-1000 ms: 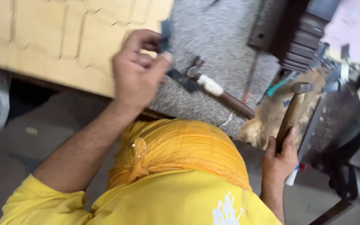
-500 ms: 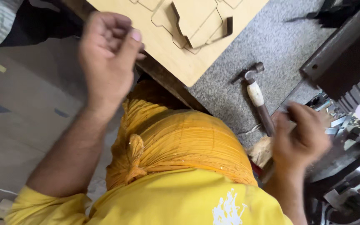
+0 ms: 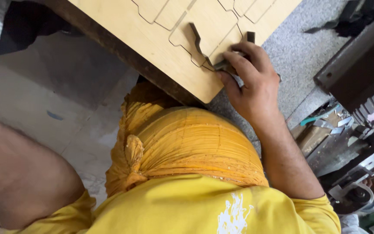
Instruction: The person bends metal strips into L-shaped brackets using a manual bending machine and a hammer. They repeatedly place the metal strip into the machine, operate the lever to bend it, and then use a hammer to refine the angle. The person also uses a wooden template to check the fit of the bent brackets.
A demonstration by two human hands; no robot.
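Right hand [image 3: 251, 84], seen from above, rests on the near corner of a plywood board [image 3: 161, 39], fingers curled and pinching a dark bent metal strip [image 3: 215, 52] that stands on edge in a slot cut into the board. Fingertips press the strip's lower end at the board's edge; the strip's upper bends rise clear of the wood. Board lies on a grey speckled table [image 3: 299, 47], its corner overhanging a dark wooden beam [image 3: 122, 47]. Thin cut lines trace angular outlines across the board's surface. Left hand is out of view; only the bare left forearm [image 3: 22, 173] shows at lower left, so its grip cannot be told. Yellow head wrap [image 3: 187, 147] and yellow shirt [image 3: 187, 208] fill the foreground. Metal machine parts [image 3: 351, 143] stand at right, beside the table.
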